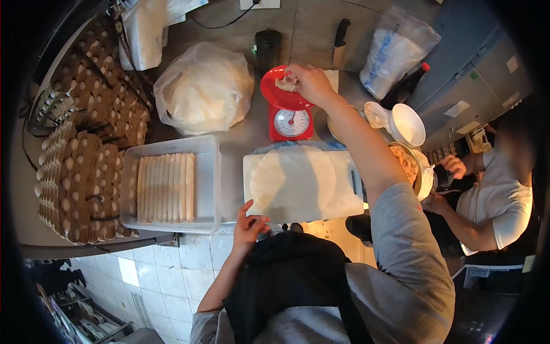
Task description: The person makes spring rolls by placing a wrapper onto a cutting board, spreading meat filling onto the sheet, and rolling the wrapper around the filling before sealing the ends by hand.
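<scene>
My right hand point(312, 85) reaches over the red pan of a kitchen scale, its fingers closed on a clump of pale minced filling point(286, 84). The scale point(291, 136) has a round white dial with a red needle. In front of it, a thin round wrapper sheet point(292, 182) lies on a white cutting board point(348, 192), partly in the arm's shadow. At the board's near left corner, my left hand point(250, 227) hovers with fingers apart and nothing in them.
Left of the board, a plastic tub point(212, 183) holds a row of rolls point(166, 188). Egg trays point(74, 183) stack further left. A bag of wrappers point(203, 89) stands behind. A filling bowl point(405, 163) and a seated person point(495, 206) are at right; a knife point(340, 43) is at back.
</scene>
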`<act>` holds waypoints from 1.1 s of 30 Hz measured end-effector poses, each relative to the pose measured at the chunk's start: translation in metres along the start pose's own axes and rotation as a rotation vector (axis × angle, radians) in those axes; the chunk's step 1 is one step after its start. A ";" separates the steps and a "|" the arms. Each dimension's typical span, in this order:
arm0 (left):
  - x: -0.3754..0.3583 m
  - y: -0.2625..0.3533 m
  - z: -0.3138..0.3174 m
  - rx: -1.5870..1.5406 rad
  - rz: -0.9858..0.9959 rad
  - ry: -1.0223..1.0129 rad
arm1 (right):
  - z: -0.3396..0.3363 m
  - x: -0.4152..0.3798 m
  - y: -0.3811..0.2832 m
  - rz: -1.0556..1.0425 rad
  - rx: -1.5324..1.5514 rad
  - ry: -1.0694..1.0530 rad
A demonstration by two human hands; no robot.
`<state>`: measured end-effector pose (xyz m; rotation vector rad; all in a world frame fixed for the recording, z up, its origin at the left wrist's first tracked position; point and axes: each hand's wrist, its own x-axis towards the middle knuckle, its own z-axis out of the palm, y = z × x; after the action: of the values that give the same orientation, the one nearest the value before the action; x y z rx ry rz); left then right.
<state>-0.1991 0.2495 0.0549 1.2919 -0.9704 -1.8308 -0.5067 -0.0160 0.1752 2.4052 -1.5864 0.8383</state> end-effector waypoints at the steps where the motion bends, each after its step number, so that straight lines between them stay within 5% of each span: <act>1: 0.002 0.002 0.002 0.009 -0.003 -0.012 | -0.003 0.000 0.000 0.030 0.092 -0.008; 13: 0.011 0.001 0.009 0.011 -0.003 -0.098 | -0.023 -0.009 0.022 0.320 0.416 0.130; 16: 0.009 0.000 0.008 -0.012 0.005 -0.081 | -0.003 -0.006 0.028 0.404 0.250 -0.158; 23: 0.009 0.008 0.009 0.028 0.034 -0.064 | 0.032 -0.002 -0.016 0.321 -0.085 -0.322; 28: 0.020 0.000 0.003 0.096 0.036 -0.077 | 0.001 -0.019 -0.021 0.281 0.591 -0.207; 30: 0.033 -0.005 0.001 0.195 0.123 -0.084 | -0.010 -0.053 -0.032 0.310 0.821 -0.367; 32: 0.040 0.005 0.008 0.329 0.233 -0.061 | -0.008 -0.103 -0.050 0.126 0.713 -0.431; 33: 0.045 0.011 0.014 0.405 0.296 -0.045 | -0.003 -0.126 -0.062 0.230 0.763 -0.593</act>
<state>-0.2230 0.2084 0.0476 1.2568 -1.5276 -1.4884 -0.4897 0.1131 0.1241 3.2828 -2.0567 0.9564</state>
